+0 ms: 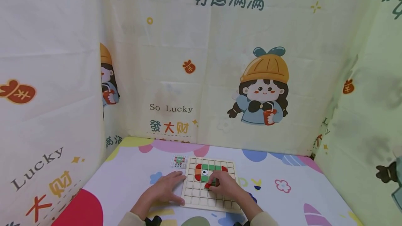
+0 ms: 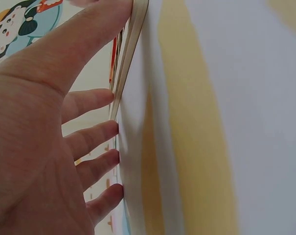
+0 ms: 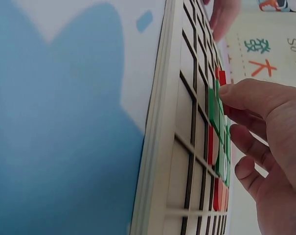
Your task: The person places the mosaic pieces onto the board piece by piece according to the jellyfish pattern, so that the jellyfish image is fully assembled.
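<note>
A wooden grid board [image 1: 195, 200] lies on the table, with red, green and orange tiles in its upper cells. Among them is a tile with a round eye [image 1: 205, 172]. My left hand [image 1: 166, 187] is at the board's left side, its fingers spread; in the left wrist view the thumb and fingertips [image 2: 111, 198] meet the edge. Over the middle of the grid, my right hand [image 1: 225, 185] pinches a small red tile [image 3: 222, 77] between thumb and forefinger. That tile stands tilted close to green tiles [image 3: 214, 110], and the fingers partly cover the cells behind.
A small picture card [image 1: 179, 162] with a red and green figure lies beside the board's upper left corner. Printed shapes cover the tabletop [image 1: 282, 205]. Cloth walls [image 1: 176, 90] with cartoons and lettering enclose the back and both sides.
</note>
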{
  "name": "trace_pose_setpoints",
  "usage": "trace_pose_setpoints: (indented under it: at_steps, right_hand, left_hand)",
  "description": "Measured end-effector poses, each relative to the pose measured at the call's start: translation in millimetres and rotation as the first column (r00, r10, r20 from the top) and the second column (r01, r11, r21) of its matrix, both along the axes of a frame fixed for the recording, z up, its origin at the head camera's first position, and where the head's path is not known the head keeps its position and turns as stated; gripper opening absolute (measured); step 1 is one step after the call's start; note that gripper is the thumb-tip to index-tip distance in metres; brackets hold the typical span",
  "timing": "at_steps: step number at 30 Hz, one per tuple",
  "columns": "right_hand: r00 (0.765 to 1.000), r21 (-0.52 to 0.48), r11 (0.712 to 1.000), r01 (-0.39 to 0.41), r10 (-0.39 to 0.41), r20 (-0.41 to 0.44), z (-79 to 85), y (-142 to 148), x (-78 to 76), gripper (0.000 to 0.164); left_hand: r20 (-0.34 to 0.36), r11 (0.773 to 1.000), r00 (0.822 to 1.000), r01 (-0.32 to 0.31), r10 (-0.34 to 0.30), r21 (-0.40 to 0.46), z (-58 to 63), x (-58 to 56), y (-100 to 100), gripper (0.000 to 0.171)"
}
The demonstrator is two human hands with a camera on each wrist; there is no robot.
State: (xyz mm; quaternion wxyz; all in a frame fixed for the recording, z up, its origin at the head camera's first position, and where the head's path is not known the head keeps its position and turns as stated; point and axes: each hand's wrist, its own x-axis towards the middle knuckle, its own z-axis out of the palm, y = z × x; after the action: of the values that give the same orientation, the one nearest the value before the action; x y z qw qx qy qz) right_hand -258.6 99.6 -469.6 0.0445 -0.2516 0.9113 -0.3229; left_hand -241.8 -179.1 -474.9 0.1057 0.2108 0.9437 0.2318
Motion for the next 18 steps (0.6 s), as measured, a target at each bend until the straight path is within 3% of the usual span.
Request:
trace_pose_setpoints:
  at_steps: [10, 18]
  right_hand:
    - [1.0, 0.031, 1.0, -0.001, 0.001, -0.017, -6.6, -12.7, -4.2, 0.006]
    - [0.999, 0.051, 0.999, 0.012, -0.01, -0.039, -6.2, -16.4, -2.5, 0.007]
  left_hand:
    - [0.01, 1.0, 1.0, -0.002, 0.002, -0.004, 1.2, -0.4, 0.3, 0.093]
    - [-0.023, 1.0, 1.0, 0.01, -0.01, -0.027, -1.4, -1.3, 1.0, 0.093]
